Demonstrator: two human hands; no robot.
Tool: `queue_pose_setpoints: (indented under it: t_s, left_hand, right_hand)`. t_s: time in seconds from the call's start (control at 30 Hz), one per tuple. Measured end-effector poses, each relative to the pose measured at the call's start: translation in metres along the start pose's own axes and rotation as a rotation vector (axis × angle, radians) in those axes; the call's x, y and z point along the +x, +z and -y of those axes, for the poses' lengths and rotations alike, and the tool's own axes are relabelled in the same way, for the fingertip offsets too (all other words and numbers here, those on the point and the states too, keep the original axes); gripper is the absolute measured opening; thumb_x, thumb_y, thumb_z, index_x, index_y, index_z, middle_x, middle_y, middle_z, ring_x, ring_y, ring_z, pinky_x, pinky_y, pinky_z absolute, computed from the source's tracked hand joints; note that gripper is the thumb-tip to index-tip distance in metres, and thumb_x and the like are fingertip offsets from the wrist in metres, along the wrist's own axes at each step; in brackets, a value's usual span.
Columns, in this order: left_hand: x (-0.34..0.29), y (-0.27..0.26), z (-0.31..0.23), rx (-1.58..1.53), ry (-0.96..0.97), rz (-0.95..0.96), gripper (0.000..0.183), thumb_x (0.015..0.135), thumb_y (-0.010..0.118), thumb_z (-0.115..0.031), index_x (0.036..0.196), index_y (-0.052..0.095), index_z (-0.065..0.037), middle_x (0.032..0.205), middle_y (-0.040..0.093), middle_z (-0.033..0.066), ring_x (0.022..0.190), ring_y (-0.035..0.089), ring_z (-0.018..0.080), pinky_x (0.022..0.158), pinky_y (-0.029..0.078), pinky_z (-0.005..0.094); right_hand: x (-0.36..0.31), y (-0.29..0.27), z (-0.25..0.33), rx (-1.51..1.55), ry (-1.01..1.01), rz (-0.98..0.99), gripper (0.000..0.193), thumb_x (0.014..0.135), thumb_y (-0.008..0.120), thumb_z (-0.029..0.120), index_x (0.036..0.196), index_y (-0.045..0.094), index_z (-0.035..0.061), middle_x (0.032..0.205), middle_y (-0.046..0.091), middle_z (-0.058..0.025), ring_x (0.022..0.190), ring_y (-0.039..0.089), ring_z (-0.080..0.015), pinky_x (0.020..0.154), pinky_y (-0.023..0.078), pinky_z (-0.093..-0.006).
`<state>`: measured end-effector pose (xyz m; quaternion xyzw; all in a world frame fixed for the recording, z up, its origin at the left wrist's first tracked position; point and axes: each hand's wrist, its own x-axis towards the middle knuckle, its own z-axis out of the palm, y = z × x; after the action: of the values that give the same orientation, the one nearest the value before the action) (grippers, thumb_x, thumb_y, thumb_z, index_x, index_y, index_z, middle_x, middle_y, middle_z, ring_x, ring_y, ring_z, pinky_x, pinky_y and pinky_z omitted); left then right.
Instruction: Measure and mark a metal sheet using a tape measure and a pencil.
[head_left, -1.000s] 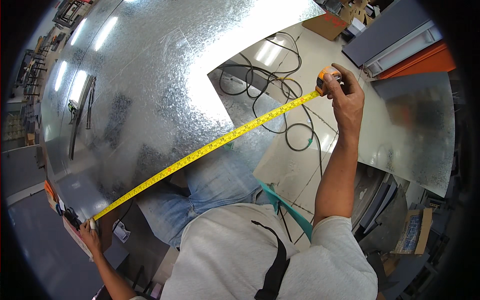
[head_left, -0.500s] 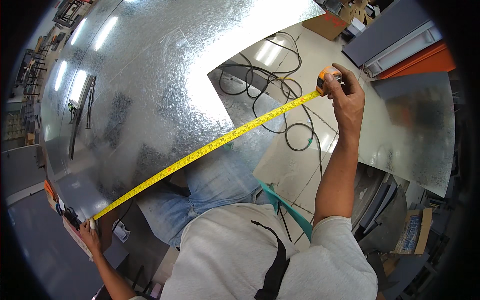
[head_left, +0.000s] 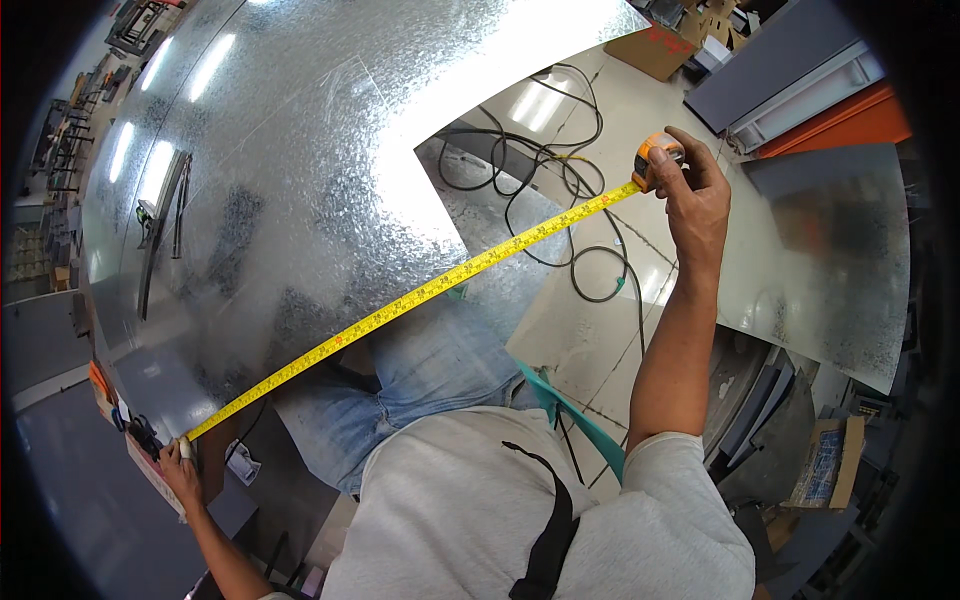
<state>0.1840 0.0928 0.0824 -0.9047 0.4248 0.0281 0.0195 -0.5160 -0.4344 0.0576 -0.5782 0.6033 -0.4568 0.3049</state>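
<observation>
My right hand is raised at the right, its fingers and thumb wrapped round the orange and black case of a tape measure. From the case the yellow tape blade runs straight and taut down to the lower left, along the near edge of a large shiny metal sheet. There my left hand pinches the blade's end at the sheet's corner. Something white shows at those fingertips, too small to make out. Beyond the sheet's cut-out corner the blade spans open air over the floor.
Long dark metal strips lie on the sheet's left part. A black cable is coiled on the tiled floor. Another metal sheet sits at the right, near cardboard boxes and an orange panel. Dark tools lie beside my left hand.
</observation>
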Motion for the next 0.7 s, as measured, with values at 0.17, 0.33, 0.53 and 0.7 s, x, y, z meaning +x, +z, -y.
queue_pose_setpoints:
  t_s: [0.17, 0.33, 0.53, 0.7]
  left_hand:
    - [0.001, 0.005, 0.009, 0.001, -0.033, -0.012, 0.038, 0.093, 0.051, -0.005, 0.128, 0.066, 0.001, 0.115, 0.059, 0.0176, 0.111, 0.056, 0.0344, 0.102, 0.042, 0.0403]
    - [0.001, 0.007, 0.012, -0.026, -0.070, -0.011, 0.037, 0.094, 0.051, -0.005, 0.128, 0.066, 0.002, 0.115, 0.059, 0.0176, 0.111, 0.056, 0.0346, 0.101, 0.042, 0.0402]
    - [0.002, 0.009, 0.016, -0.042, -0.047, -0.030, 0.036, 0.096, 0.052, -0.008, 0.127, 0.066, 0.002, 0.115, 0.059, 0.0173, 0.111, 0.057, 0.0341, 0.101, 0.042, 0.0400]
    - [0.001, 0.009, 0.014, -0.058, -0.049, -0.036, 0.034, 0.097, 0.053, -0.009, 0.126, 0.066, 0.002, 0.115, 0.059, 0.0165, 0.110, 0.057, 0.0333, 0.100, 0.043, 0.0395]
  right_hand:
    - [-0.001, 0.000, 0.002, 0.021, 0.008, -0.004, 0.054, 0.086, 0.078, 0.037, 0.122, 0.067, -0.0018, 0.088, 0.070, -0.0113, 0.073, 0.063, -0.0113, 0.066, 0.050, -0.0248]
    - [-0.001, 0.000, 0.003, 0.033, 0.008, 0.007, 0.054, 0.086, 0.078, 0.036, 0.122, 0.067, -0.0020, 0.089, 0.071, -0.0115, 0.074, 0.064, -0.0113, 0.066, 0.050, -0.0245]
    - [0.000, 0.000, 0.002, 0.027, 0.007, 0.006, 0.054, 0.086, 0.078, 0.036, 0.122, 0.067, -0.0020, 0.090, 0.071, -0.0116, 0.074, 0.064, -0.0116, 0.067, 0.050, -0.0250]
    - [0.000, 0.000, 0.001, 0.028, 0.007, 0.003, 0.054, 0.086, 0.078, 0.036, 0.122, 0.067, -0.0016, 0.090, 0.071, -0.0114, 0.073, 0.063, -0.0121, 0.067, 0.050, -0.0254]
